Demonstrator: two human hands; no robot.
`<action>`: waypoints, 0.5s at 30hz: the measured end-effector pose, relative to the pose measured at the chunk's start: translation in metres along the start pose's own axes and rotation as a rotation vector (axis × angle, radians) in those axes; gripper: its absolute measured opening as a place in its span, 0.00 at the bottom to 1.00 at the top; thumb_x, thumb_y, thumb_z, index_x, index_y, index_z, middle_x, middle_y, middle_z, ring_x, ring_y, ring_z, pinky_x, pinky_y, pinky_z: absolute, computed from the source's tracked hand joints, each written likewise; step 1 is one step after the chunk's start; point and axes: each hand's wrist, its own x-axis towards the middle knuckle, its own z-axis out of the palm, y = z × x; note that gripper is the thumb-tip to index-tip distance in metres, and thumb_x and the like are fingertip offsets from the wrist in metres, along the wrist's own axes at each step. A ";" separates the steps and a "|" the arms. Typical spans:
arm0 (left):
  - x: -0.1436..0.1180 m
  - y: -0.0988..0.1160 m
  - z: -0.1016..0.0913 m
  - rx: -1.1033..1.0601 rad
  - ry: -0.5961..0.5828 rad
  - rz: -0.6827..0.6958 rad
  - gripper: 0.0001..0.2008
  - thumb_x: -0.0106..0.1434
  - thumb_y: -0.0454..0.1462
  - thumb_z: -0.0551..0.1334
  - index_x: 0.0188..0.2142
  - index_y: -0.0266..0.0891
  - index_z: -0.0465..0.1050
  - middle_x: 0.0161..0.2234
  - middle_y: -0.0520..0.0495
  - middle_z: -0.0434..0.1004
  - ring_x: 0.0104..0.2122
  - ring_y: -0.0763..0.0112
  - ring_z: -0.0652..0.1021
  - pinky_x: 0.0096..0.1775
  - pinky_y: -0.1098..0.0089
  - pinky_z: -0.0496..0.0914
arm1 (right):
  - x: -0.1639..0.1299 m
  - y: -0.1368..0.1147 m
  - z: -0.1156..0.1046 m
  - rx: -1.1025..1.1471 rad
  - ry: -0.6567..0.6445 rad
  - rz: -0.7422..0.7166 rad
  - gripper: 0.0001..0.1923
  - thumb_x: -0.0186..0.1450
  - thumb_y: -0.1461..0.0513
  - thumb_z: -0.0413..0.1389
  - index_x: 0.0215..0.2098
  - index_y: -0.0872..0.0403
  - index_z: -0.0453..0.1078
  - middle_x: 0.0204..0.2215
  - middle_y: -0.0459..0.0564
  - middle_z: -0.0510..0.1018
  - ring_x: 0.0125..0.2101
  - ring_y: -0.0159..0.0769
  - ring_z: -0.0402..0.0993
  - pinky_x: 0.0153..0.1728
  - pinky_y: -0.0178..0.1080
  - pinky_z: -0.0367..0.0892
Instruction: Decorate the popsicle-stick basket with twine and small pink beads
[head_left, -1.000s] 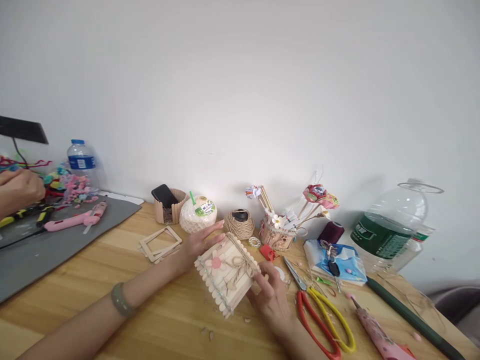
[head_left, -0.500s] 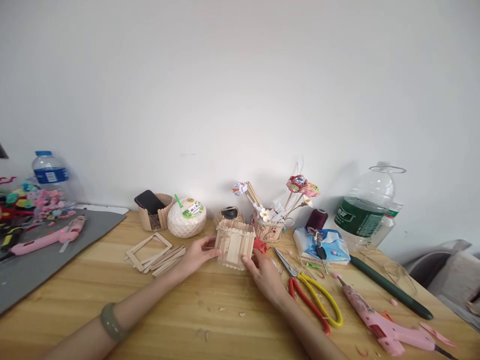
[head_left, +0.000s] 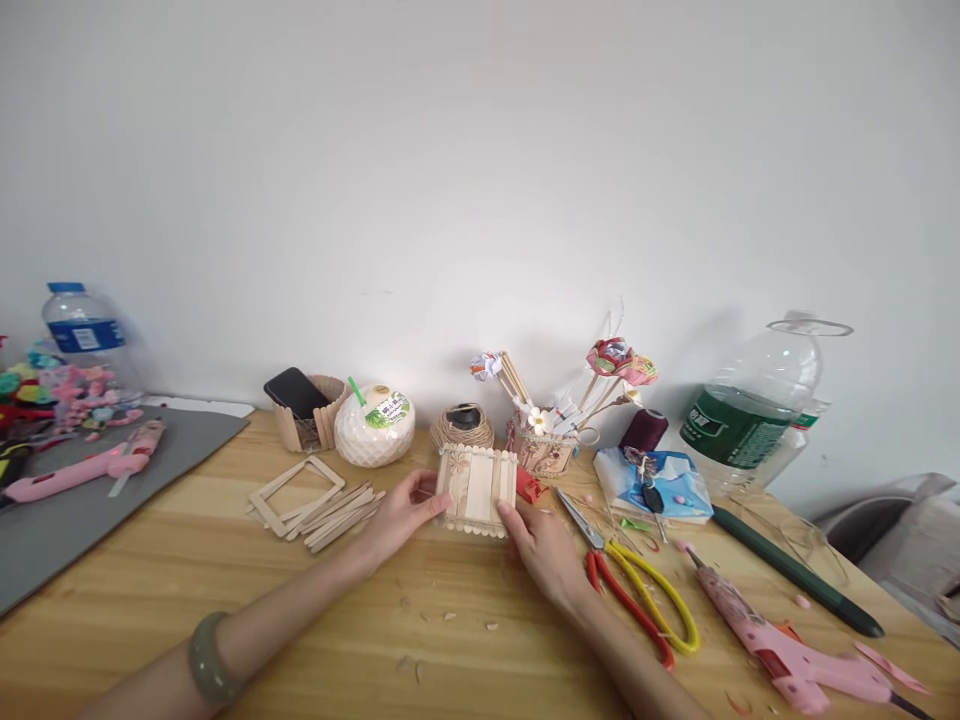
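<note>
Head view: both hands' fingers (head_left: 433, 506) flank stick box (head_left: 478, 489), mid-table (head_left: 225, 600).

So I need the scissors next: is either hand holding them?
No, both hands grip the stick box; the scissors lie untouched.

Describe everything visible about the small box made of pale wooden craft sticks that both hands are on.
The pale craft-stick box stands upright on the wooden table, its near wall a row of vertical flat sticks with rounded ends. A small flower-like decoration sits at its upper left. The left hand touches its left side and the right hand its lower right corner. A ball of twine stands behind it; a small red piece lies at its right.
</note>
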 end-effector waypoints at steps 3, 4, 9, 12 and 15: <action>-0.003 0.001 0.001 0.002 -0.015 -0.001 0.22 0.51 0.47 0.65 0.41 0.34 0.70 0.41 0.41 0.77 0.41 0.57 0.76 0.43 0.61 0.68 | -0.001 -0.002 -0.005 -0.033 0.013 0.036 0.30 0.65 0.44 0.36 0.21 0.52 0.66 0.18 0.49 0.71 0.23 0.38 0.67 0.24 0.35 0.52; -0.003 0.001 0.002 0.003 -0.020 -0.002 0.21 0.51 0.47 0.65 0.40 0.35 0.70 0.40 0.41 0.77 0.41 0.57 0.76 0.43 0.61 0.68 | -0.001 -0.003 -0.006 -0.041 0.016 0.043 0.30 0.65 0.43 0.36 0.20 0.52 0.65 0.18 0.50 0.71 0.22 0.38 0.67 0.23 0.35 0.51; 0.001 0.000 0.001 0.009 -0.001 -0.014 0.23 0.49 0.47 0.67 0.39 0.34 0.70 0.40 0.40 0.77 0.41 0.57 0.76 0.44 0.61 0.68 | 0.000 -0.001 -0.003 -0.008 0.001 0.000 0.29 0.66 0.45 0.35 0.24 0.52 0.67 0.20 0.50 0.73 0.24 0.39 0.69 0.26 0.35 0.56; 0.004 0.001 0.000 0.022 0.009 -0.030 0.24 0.48 0.47 0.67 0.40 0.34 0.69 0.41 0.39 0.77 0.42 0.57 0.76 0.45 0.61 0.68 | 0.002 0.001 0.004 0.051 0.005 -0.027 0.25 0.68 0.49 0.35 0.31 0.52 0.69 0.23 0.49 0.76 0.27 0.38 0.72 0.28 0.35 0.59; 0.005 0.003 0.000 0.037 0.000 -0.057 0.25 0.49 0.47 0.67 0.42 0.33 0.69 0.41 0.38 0.77 0.42 0.56 0.75 0.45 0.60 0.68 | 0.005 0.003 0.009 0.094 0.053 -0.017 0.24 0.68 0.50 0.36 0.32 0.51 0.70 0.24 0.49 0.76 0.27 0.38 0.72 0.29 0.35 0.61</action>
